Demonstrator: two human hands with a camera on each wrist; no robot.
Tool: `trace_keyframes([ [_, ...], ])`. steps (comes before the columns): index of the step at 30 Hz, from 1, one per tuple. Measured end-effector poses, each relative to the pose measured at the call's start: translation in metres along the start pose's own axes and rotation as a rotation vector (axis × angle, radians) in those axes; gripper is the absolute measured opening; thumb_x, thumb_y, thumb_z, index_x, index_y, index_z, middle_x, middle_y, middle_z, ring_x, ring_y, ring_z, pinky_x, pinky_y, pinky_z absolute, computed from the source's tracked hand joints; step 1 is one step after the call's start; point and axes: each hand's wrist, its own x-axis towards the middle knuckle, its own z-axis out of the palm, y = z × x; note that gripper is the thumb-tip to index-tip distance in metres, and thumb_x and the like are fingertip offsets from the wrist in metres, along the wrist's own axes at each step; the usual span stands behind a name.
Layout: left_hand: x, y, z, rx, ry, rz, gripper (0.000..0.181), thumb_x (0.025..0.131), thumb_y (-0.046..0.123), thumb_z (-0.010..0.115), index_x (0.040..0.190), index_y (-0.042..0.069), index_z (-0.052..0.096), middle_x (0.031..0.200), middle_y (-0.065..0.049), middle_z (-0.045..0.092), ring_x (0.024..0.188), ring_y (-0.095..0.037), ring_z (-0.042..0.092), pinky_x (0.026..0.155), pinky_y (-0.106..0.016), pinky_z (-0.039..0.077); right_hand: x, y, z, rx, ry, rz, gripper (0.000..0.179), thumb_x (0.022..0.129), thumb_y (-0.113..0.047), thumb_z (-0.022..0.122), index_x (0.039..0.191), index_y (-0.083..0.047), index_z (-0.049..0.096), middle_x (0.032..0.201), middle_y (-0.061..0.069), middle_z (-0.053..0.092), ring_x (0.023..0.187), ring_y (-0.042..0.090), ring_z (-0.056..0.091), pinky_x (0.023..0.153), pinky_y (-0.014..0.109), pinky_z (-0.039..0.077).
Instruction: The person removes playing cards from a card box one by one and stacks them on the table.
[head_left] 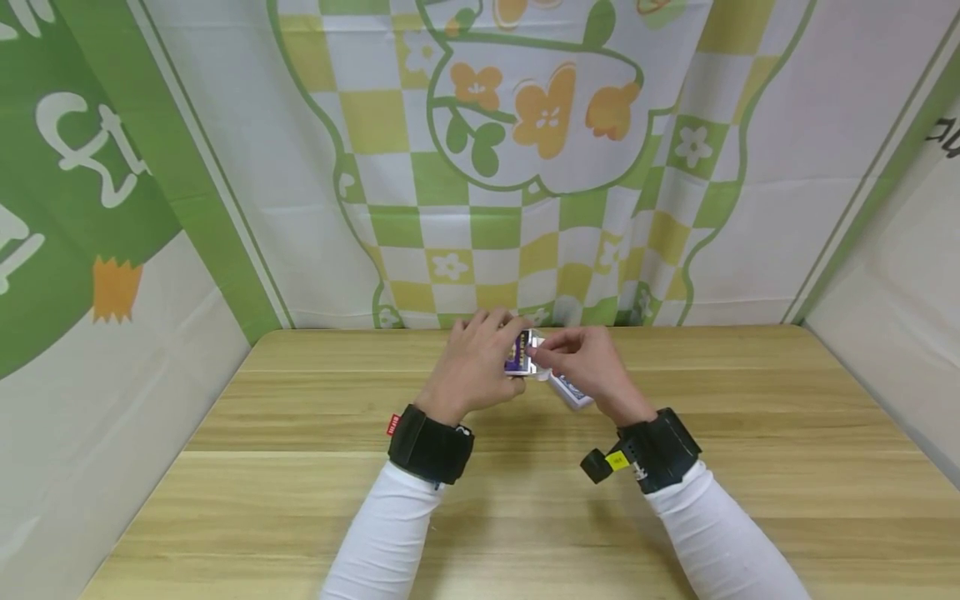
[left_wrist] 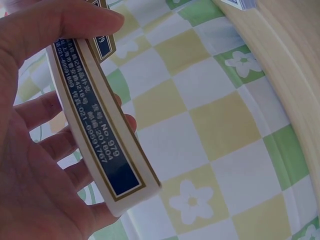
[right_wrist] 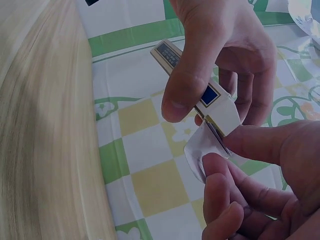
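Note:
My left hand (head_left: pixel 474 360) grips a playing card box (head_left: pixel 517 353) between thumb and fingers, held up over the far part of the table. The left wrist view shows the narrow side of the box (left_wrist: pixel 102 125), dark blue with gold borders and printed numbers. At the end of the box a pale flap (right_wrist: pixel 204 147) stands out, and my right hand (head_left: pixel 588 360) pinches it between thumb and fingers. Beneath the right hand a stack of playing cards (head_left: pixel 574 393) with blue-patterned backs lies on the table, partly hidden by that hand.
The wooden table (head_left: pixel 315 500) ends at a patterned cloth (head_left: pixel 442 192) hanging right behind the hands. Pale cloth walls (head_left: pixel 885 333) close in the left and right sides. Both wrists wear black straps, and a small black camera (head_left: pixel 596 466) juts from the right one.

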Motion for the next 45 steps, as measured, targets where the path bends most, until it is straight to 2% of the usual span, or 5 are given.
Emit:
trace_keyframes([
  [26,-0.001,-0.006,-0.004,-0.028,-0.027,-0.057,0.069,0.061,0.032,0.072,0.126,0.023,0.05,0.112,0.002,0.051,0.097,-0.017,0.045,0.083,-0.038,0.034,0.0,-0.002,-0.011,0.053,0.0,0.027,0.03,0.079,-0.031,0.068,0.098,-0.008,0.067,0.09,0.011,0.063,0.083,0.035,0.057,0.062,0.034,0.046],
  [37,-0.001,-0.009,-0.006,-0.021,-0.027,-0.064,0.071,0.061,0.032,0.072,0.127,0.023,0.048,0.112,0.002,0.05,0.096,-0.016,0.045,0.08,-0.036,0.034,-0.001,-0.003,-0.015,0.064,-0.008,0.057,0.027,0.08,-0.029,0.066,0.099,-0.01,0.066,0.096,0.011,0.062,0.079,0.027,0.057,0.064,0.035,0.046],
  [45,-0.001,-0.011,-0.006,-0.031,-0.029,-0.073,0.072,0.061,0.032,0.072,0.128,0.024,0.048,0.112,0.003,0.05,0.097,-0.016,0.044,0.08,-0.037,0.034,-0.002,-0.004,-0.018,0.051,-0.014,0.047,0.027,0.081,-0.03,0.066,0.099,-0.01,0.066,0.097,0.011,0.061,0.082,0.03,0.057,0.065,0.035,0.045],
])
